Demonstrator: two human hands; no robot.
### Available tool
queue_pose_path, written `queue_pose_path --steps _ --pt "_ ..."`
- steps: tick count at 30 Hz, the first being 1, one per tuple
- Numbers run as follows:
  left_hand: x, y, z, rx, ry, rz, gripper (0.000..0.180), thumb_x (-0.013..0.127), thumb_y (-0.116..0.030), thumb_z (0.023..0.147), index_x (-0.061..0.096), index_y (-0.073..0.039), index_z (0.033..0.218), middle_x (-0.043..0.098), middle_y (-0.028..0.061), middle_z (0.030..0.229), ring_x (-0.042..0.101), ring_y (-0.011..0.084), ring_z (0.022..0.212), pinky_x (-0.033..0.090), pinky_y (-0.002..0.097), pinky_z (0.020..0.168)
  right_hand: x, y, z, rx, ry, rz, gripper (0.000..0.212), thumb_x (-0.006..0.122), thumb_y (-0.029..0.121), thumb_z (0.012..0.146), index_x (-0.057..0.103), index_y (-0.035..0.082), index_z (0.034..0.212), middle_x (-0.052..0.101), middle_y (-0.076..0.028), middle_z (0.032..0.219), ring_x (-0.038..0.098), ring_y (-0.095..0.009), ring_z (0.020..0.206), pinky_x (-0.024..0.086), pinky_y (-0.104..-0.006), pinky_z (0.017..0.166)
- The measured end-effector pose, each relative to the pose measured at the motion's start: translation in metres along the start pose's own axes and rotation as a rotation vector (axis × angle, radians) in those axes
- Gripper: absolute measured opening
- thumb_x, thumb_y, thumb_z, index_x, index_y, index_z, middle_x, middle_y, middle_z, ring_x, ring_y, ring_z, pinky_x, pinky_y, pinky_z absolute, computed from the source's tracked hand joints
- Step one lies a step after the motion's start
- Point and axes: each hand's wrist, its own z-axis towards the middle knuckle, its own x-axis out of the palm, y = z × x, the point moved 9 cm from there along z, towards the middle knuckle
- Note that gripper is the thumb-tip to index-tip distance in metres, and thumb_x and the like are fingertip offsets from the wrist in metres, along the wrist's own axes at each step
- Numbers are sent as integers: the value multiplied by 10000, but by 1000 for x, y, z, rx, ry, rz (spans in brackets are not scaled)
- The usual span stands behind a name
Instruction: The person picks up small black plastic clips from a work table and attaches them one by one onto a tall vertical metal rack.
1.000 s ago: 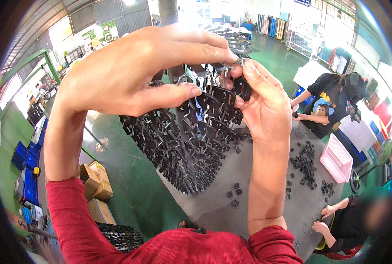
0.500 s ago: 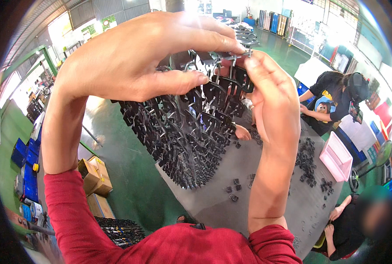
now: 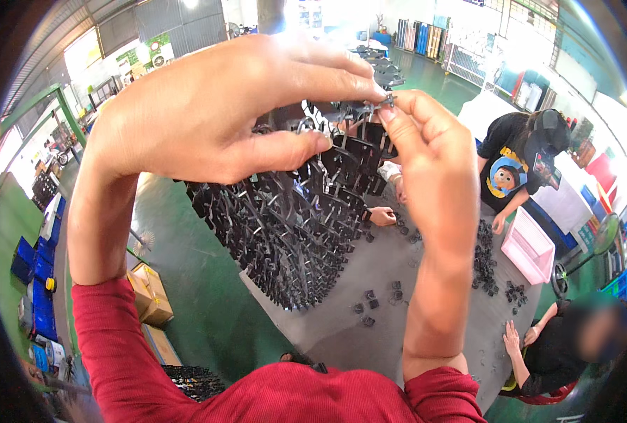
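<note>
Right hand (image 3: 433, 151): grip clamped on small metal hook (image 3: 388, 103), beside upper part of hanging black parts (image 3: 278, 233). Left hand (image 3: 211, 106): grip apart, thumb below forefinger; forefinger tip at the hook. Hanging black parts overlap desk (image 3: 327, 335) at left edge in view. Loose black pieces (image 3: 485, 261) toward desk's right edge, near pink tray (image 3: 529, 248).

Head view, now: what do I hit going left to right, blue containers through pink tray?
Blue containers, cardboard boxes, dense mass of black parts, right hand, pink tray.
</note>
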Motion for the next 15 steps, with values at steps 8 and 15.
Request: queue_pose_path --steps 8,15 --pt "-1 4 -3 -12 -39 22 556 616 -110 728 507 -55 1270 513 167 1264 491 344 1163 394 421 980 -2 1 -1 -123 -164 50 92 555 46 859 628 -10 864 614 -94 661 558 -141 581 437 -275 557" --pt "0 4 -2 -11 -44 37 550 626 -122 722 518 -58 1257 526 167 1251 491 342 1166 399 419 978 -3 -4 -1 -103 -195 93 81 555 18 840 625 -23 850 611 -96 666 567 -153 575 440 -282 548"
